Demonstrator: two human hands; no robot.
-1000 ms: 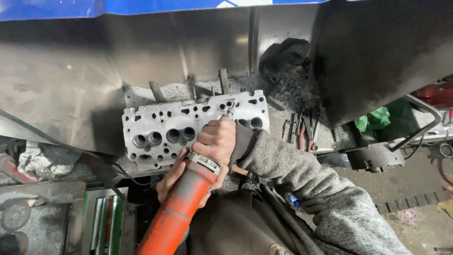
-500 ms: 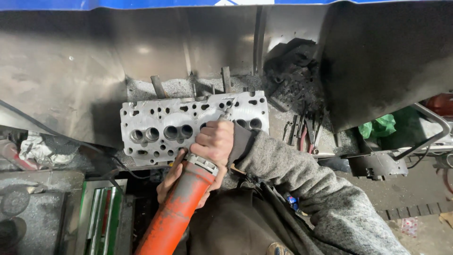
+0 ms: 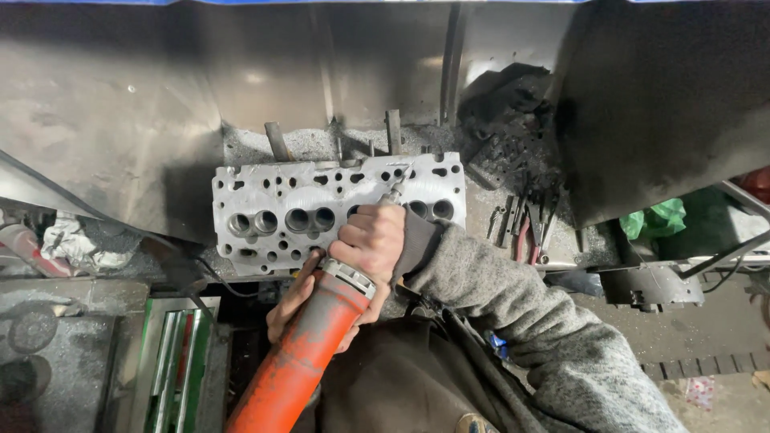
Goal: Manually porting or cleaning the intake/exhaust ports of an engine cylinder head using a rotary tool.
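Orange grinder [image 3: 309, 353] in right hand [image 3: 370, 240]

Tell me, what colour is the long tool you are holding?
Orange-red, with a silver band; the tool shows best in the head view.

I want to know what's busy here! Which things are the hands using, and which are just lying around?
In use:
right hand
left hand
orange grinder
grey metal engine block piece

Lying about:
red-handled pliers
crumpled rag
green bag
green tool tray
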